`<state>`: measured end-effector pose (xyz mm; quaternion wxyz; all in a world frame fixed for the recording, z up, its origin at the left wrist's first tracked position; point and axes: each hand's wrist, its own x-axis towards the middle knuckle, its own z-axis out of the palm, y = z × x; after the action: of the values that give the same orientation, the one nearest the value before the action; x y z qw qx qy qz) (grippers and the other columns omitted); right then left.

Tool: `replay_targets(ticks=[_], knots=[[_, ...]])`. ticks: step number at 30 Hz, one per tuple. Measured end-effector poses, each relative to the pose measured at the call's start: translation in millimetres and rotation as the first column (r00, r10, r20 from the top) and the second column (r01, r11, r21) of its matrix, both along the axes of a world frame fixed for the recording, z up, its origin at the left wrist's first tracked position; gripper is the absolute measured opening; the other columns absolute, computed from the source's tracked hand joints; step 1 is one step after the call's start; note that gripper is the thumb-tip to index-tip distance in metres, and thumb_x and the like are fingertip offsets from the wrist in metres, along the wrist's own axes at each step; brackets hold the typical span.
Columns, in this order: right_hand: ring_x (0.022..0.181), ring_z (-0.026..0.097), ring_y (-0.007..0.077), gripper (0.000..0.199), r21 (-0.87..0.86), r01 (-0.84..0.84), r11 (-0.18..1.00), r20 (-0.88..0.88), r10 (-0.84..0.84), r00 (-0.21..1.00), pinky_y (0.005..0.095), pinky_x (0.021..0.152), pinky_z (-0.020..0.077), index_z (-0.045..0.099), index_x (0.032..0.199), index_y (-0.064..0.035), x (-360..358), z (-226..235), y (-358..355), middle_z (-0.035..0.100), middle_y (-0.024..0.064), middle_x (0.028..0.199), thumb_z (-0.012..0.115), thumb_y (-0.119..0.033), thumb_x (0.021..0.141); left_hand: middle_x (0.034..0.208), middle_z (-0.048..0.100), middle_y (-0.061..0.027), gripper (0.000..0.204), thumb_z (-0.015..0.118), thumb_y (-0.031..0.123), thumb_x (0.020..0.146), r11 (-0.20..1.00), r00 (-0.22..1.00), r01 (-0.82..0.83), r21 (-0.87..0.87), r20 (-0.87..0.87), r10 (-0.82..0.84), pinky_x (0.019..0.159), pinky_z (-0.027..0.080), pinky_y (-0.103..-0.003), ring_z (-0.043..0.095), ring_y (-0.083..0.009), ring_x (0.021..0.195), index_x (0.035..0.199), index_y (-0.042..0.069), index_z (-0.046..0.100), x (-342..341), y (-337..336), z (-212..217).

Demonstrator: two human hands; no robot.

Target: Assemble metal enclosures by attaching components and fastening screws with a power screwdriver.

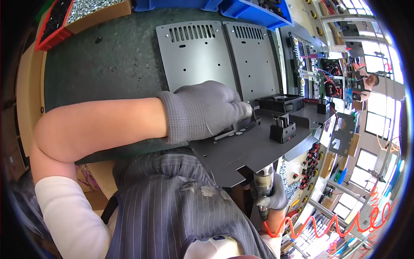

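A black metal panel with cut-outs lies in front of me, its near corner out past the bench edge. On it sit a square black fan and a black socket block with upright blades. My left hand, in a grey glove, is closed at the panel's far edge beside the fan; whatever its fingertips pinch is hidden. My right hand, also gloved, is wrapped round an air screwdriver below the panel's near right edge. The tool's upper end is hidden by the panel.
Two grey slotted metal plates lie on the green bench. Blue bins and a red bin stand along the back. A red coiled hose stretches away to the right. Another person is at the far right.
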<state>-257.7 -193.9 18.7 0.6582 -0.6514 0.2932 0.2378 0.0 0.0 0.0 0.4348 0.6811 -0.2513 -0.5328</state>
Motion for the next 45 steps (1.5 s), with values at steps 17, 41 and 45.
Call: replay_targets(ticks=[17,41,45], knots=[[0.077,0.050,0.0104,0.084,-0.029,0.015,0.999,0.068,-0.013,0.998,0.0262,0.073,0.0427,0.049,0.117,0.0010,13,-5,7,0.059,0.0020,0.090,0.085,-0.027,0.046,0.091,0.063,-0.0174,0.043,0.047,0.040,0.090,0.979,0.911,0.199,-0.046,0.377,-0.168,0.080,0.047,-0.035,0.061,-0.0283,0.089,0.108,0.003,0.059,3,9,9],[0.096,0.052,0.0142,0.072,0.154,0.174,0.973,0.277,-0.212,0.937,0.0276,0.087,0.0404,0.042,0.127,0.0008,-14,-107,55,0.055,0.0044,0.108,0.074,-0.014,0.064,0.098,0.064,-0.0099,0.025,0.060,0.033,0.081,0.710,0.304,-0.652,0.266,0.950,-0.076,0.079,0.046,-0.039,0.060,-0.0278,0.092,0.096,0.014,0.066,107,171,-48],[0.096,0.051,0.0137,0.070,0.153,0.222,0.963,0.282,-0.258,0.924,0.0270,0.087,0.0399,0.045,0.124,0.0021,-14,-95,60,0.055,0.0055,0.108,0.075,-0.016,0.063,0.095,0.065,-0.0065,0.018,0.059,0.023,0.082,0.789,0.074,-0.594,-0.156,0.966,0.248,0.075,0.048,-0.035,0.062,-0.0220,0.085,0.093,0.012,0.068,99,179,-55]])
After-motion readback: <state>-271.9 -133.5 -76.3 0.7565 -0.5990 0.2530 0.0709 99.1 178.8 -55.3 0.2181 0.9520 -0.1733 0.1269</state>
